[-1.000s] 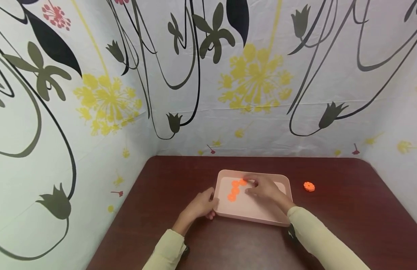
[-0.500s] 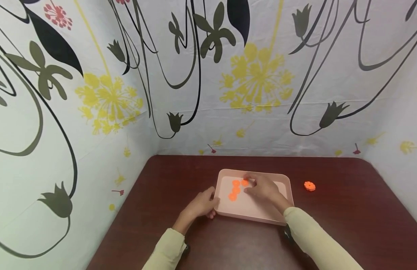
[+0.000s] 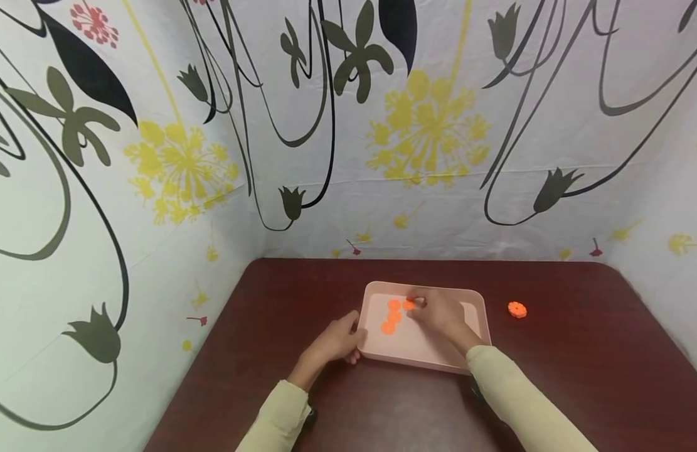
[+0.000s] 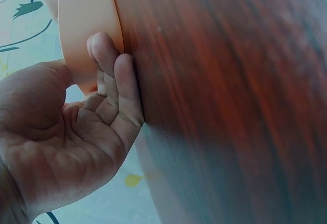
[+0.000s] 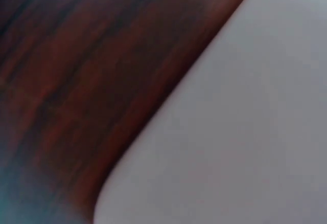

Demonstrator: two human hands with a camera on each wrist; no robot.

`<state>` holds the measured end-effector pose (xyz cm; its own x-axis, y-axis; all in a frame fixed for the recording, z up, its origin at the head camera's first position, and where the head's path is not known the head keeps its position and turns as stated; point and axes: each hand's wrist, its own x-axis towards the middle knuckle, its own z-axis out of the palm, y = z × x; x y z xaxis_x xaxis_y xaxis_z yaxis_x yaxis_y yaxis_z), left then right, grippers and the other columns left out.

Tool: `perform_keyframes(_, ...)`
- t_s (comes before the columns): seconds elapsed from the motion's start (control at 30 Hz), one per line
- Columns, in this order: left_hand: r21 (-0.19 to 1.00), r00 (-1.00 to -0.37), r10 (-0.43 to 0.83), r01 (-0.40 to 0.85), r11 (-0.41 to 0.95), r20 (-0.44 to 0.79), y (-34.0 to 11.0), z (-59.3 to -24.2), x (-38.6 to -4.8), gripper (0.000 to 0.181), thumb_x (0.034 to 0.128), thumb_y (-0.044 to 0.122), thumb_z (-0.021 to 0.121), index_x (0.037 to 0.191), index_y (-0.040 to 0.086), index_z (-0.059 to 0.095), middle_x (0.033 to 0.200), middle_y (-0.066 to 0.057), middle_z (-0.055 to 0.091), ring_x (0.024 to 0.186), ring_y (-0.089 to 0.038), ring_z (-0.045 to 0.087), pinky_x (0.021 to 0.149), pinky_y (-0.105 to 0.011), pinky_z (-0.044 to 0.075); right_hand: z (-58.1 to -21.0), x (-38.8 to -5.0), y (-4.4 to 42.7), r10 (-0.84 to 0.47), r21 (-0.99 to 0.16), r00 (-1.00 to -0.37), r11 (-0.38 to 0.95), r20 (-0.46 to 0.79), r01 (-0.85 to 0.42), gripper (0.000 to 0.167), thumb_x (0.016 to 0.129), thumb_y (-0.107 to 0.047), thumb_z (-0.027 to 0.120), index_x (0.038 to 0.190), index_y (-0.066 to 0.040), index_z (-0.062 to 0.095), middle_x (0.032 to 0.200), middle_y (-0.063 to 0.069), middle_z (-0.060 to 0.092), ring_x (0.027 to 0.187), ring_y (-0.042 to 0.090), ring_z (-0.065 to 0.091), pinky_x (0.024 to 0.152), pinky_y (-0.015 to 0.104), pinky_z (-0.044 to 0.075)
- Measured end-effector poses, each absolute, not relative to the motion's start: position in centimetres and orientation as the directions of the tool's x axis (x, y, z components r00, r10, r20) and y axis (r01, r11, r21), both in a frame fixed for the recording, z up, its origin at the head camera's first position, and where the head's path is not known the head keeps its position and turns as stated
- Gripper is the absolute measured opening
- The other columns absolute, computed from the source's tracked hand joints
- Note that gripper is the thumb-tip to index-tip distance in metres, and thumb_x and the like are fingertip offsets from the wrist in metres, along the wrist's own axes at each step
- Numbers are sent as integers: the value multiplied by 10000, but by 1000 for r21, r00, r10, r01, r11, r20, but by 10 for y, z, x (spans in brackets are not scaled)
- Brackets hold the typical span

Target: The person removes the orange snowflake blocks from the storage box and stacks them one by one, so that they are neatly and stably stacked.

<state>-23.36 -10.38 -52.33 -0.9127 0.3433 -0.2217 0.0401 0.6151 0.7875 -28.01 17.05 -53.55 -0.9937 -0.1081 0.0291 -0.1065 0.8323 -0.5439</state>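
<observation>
A pale pink rectangular tray (image 3: 427, 351) lies on the table. My left hand (image 3: 338, 341) grips its left edge; in the left wrist view the thumb is at one side of the tray wall (image 4: 89, 9) and curled fingers (image 4: 127, 78) at the other. Inside the tray, several small orange notched discs (image 3: 394, 316) form a bent line. Over the tray, my right hand (image 3: 440, 312) has index finger and thumb around the orange notched disc (image 3: 408, 305) at the line's far right end, partly hidden by the fingers. Neither that hand nor the disc shows in the right wrist view.
One more orange notched disc (image 3: 517, 309) lies on the dark reddish-brown table (image 3: 574, 351), right of the tray. A patterned white cloth (image 3: 348, 157) stands behind the table and along its sides. A blurred pale surface (image 5: 230, 121) fills much of the right wrist view.
My right hand's thumb and index finger have drawn slightly closer around the end disc, and the forearm has shifted a little left. That disc moved slightly right, then back toward the line. The left hand keeps its hold.
</observation>
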Motion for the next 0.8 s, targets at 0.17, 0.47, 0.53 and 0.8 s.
perform_keyframes(0.17, 795, -911, 350, 41, 605, -219, -104, -523, -234, 133, 1063, 206, 606, 1127, 104, 550, 660, -71, 670, 515, -160, 647, 507, -324, 598, -537, -284, 170, -105, -520, -993, 846, 55, -118, 359, 874, -341, 857, 1215, -260, 776, 1110, 24, 795, 1010, 222, 727, 658, 372, 474)
perform_keyframes(0.47, 785, -915, 332, 29, 618, -228, -105, -523, -233, 138, 1062, 211, 609, 1134, 111, 548, 663, -71, 673, 517, -161, 647, 506, -316, 594, -540, -290, 170, -157, -595, -986, 787, 58, -161, 320, 875, -274, 854, 1168, -171, 778, 1126, 55, 799, 1022, 243, 722, 728, 364, 519)
perform_keyframes(0.53, 785, -915, 334, 29, 618, -228, -105, -523, -233, 135, 1064, 211, 608, 1133, 113, 547, 663, -71, 676, 518, -162, 648, 507, -313, 593, -542, -292, 171, -189, -670, -980, 720, 60, -180, 303, 883, -199, 842, 1154, -92, 757, 1120, 90, 788, 1012, 239, 701, 781, 356, 531)
perform_keyframes(0.8, 776, -917, 331, 38, 630, -224, -102, -525, -235, 145, 1065, 229, 612, 1142, 120, 555, 663, -68, 686, 515, -159, 651, 504, -311, 591, -547, -296, 179, -208, -755, -976, 631, 59, -180, 231, 833, -128, 857, 958, -12, 701, 914, 95, 724, 840, 165, 649, 738, 288, 528)
